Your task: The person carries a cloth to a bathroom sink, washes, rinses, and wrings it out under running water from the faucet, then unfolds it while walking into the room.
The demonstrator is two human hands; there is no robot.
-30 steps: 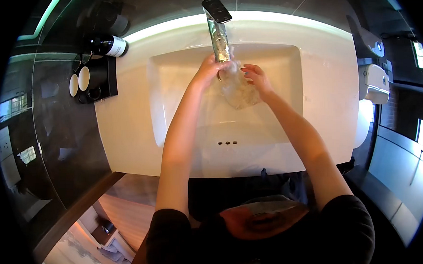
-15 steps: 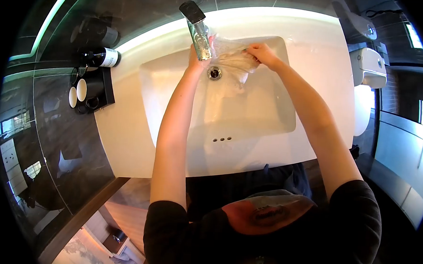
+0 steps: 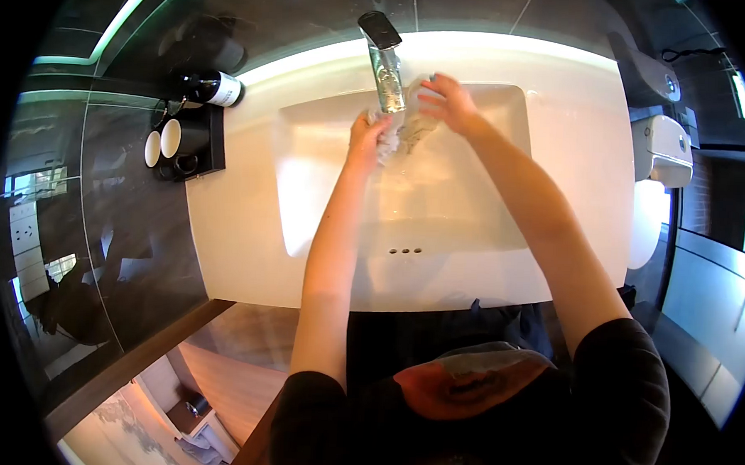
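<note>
My left hand (image 3: pixel 367 137) is closed on a wet white cloth (image 3: pixel 388 148), bunched just below the spout of the chrome faucet (image 3: pixel 388 75). Part of the cloth spreads to the right under the spout, thin and whitish. On that side my right hand (image 3: pixel 451 105) has its fingers stretched apart, slightly blurred, close by the cloth's edge; whether a fingertip touches it is unclear. Both hands are over the white sink basin (image 3: pixel 456 211). The drain is hidden behind the cloth.
A dark pump bottle (image 3: pixel 217 88) lies toward the counter's left back corner in this view. Beside it, a black tray (image 3: pixel 217 138) holds white-rimmed cups (image 3: pixel 170 138). A toilet (image 3: pixel 663 150) stands to the right of the white counter (image 3: pixel 239 252).
My right hand has come off its pinch on the cloth and spread its fingers. The stretched cloth is now gathered toward my left hand. The whole view has shifted slightly.
</note>
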